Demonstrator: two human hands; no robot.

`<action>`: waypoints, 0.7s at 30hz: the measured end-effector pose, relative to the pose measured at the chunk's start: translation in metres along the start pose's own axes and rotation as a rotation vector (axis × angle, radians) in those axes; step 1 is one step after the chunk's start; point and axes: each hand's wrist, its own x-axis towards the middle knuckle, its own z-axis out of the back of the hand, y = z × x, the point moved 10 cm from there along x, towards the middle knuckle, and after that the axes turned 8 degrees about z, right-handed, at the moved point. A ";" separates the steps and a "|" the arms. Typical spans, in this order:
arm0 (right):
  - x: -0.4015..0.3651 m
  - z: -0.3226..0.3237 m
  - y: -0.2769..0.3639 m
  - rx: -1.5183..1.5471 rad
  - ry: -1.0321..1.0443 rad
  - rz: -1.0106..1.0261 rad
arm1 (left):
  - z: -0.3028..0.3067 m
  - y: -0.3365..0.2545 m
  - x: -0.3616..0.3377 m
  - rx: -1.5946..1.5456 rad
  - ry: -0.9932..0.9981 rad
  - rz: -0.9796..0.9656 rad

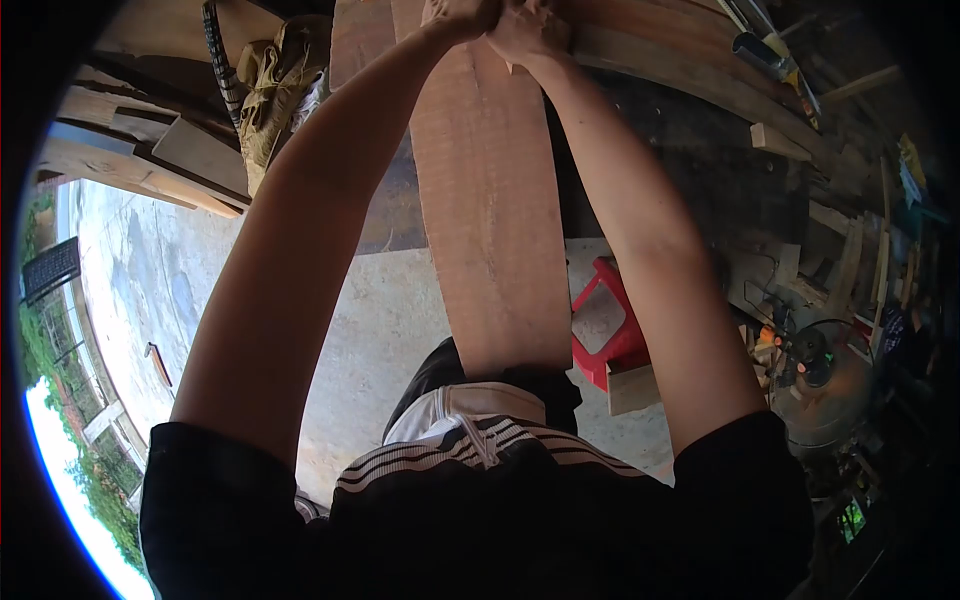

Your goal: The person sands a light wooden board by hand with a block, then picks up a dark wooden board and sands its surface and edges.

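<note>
A long, wide wooden board [490, 200] runs from the top of the view down to my waist, its near end against my body. Both my arms reach forward over it. At the top edge, my left hand [463, 16] and my right hand [528, 32] are close together above the board. The fingers of both hands are mostly cut off or hidden, so what they hold, if anything, does not show. Under the board lies a dark work surface [390, 205].
A red plastic stool [625, 330] stands right of the board, by a wood block [632, 390]. More planks [690, 70] lie at the upper right. Stacked boards [195, 160] and a tan cloth bundle [270, 90] are at the left. A round machine [820, 390] sits at the right.
</note>
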 end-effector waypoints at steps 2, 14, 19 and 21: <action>-0.044 0.007 0.008 -0.007 -0.107 0.036 | -0.005 -0.005 -0.041 0.032 -0.097 -0.084; -0.421 0.027 0.096 0.043 0.080 0.138 | -0.089 0.011 -0.445 -0.209 0.026 -0.186; -0.331 0.014 0.099 0.013 0.141 0.214 | -0.066 0.029 -0.367 -0.304 -0.077 -0.058; -0.266 0.011 0.098 0.010 0.081 0.180 | -0.043 0.036 -0.305 -0.297 -0.188 -0.088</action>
